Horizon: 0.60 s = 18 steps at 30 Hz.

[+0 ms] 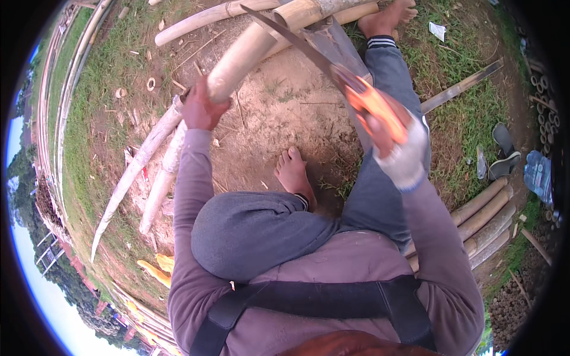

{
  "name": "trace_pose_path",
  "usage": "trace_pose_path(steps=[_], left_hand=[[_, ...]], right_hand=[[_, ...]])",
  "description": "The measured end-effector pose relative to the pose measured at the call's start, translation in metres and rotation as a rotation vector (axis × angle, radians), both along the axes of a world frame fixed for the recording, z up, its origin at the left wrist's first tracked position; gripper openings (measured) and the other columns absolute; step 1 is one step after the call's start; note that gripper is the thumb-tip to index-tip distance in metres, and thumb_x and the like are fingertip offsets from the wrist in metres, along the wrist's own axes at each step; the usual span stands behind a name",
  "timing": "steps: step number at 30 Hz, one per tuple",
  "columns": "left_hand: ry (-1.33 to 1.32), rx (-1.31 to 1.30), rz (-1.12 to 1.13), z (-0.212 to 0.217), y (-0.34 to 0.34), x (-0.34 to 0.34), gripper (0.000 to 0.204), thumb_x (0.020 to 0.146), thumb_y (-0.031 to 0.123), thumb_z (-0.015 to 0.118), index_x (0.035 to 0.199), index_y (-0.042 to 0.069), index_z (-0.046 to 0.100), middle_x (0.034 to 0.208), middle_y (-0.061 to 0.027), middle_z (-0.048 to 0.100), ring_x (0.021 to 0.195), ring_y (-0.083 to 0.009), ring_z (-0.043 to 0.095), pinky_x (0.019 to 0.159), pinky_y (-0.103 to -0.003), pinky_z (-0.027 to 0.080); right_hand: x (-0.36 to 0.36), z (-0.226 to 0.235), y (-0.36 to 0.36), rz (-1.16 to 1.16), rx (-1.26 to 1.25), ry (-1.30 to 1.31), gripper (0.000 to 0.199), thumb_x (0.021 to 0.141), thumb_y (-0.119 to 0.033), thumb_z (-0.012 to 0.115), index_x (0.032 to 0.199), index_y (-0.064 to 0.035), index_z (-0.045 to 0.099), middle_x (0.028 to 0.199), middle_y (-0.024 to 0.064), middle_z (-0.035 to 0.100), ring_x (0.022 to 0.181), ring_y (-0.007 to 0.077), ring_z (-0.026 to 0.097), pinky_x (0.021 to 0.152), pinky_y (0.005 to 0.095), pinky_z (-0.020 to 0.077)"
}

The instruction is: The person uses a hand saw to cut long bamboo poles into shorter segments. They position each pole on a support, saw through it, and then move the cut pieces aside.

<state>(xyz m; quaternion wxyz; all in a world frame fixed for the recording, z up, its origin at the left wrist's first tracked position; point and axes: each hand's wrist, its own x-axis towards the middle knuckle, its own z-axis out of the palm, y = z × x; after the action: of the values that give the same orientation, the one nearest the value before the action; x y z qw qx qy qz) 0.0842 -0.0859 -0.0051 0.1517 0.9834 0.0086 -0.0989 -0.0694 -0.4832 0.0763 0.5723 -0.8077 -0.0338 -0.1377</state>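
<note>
My right hand (395,133), in a whitish glove with bare fingers showing, is closed around the orange handle of a hand saw (371,107). The saw's long, dark, curved blade points up and left, crossing in view over a thick pale bamboo pole (243,59). Whether its teeth touch the pole I cannot tell. At the pole's near end, my left hand (205,107) is bare and wrapped against its side, slightly blurred. Beneath the pole's far part, a dark plank-like support (335,44) slants toward my right leg.
Long split bamboo pieces (142,157) lie beside my left arm. Sawdust covers the dirt (279,107) around my bare foot (292,172). Several bamboo poles (484,216) rest at the right, near dark shoes (504,154) and a clear blue plastic bottle (538,175). Short bamboo rings (151,83) dot the grass.
</note>
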Motion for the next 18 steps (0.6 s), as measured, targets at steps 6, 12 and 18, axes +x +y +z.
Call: trace_pose_path(steps=[6, 12, 18], left_hand=[[0.357, 0.122, -0.265, -0.059, -0.026, -0.049, 0.106, 0.077, 0.049, 0.094, 0.161, 0.013, 0.040, 0.142, -0.0287, 0.063, 0.128, -0.0452, 0.066, 0.108, -0.052, 0.056], [-0.180, -0.292, -0.417, -0.011, -0.098, 0.051, 0.112, 0.077, 0.056, 0.093, 0.162, 0.009, 0.037, 0.149, -0.0308, 0.054, 0.136, -0.0497, 0.057, 0.114, -0.054, 0.050], [-0.136, -0.270, -0.423, 0.015, -0.177, 0.125, 0.108, 0.073, 0.052, 0.096, 0.152, -0.002, 0.048, 0.138, -0.0342, 0.065, 0.126, -0.0499, 0.065, 0.110, -0.050, 0.051]], right_hand=[[-0.106, 0.024, -0.107, -0.388, -0.471, 0.036, 0.052, 0.104, -0.041, 0.067, 0.125, 0.0062, 0.064, 0.096, 0.0110, 0.069, 0.084, 0.0192, 0.067, 0.077, 0.0339, 0.0531], [-0.160, -0.059, -0.150, -0.848, -0.484, 0.362, 0.043, 0.103, -0.030, 0.070, 0.125, 0.0061, 0.065, 0.100, 0.0195, 0.073, 0.091, 0.0305, 0.072, 0.085, 0.0441, 0.0562], [-0.163, -0.127, -0.150, -1.026, -0.358, 0.584, 0.042, 0.103, -0.031, 0.071, 0.123, 0.0057, 0.070, 0.108, 0.0245, 0.076, 0.100, 0.0388, 0.074, 0.091, 0.0469, 0.0567]])
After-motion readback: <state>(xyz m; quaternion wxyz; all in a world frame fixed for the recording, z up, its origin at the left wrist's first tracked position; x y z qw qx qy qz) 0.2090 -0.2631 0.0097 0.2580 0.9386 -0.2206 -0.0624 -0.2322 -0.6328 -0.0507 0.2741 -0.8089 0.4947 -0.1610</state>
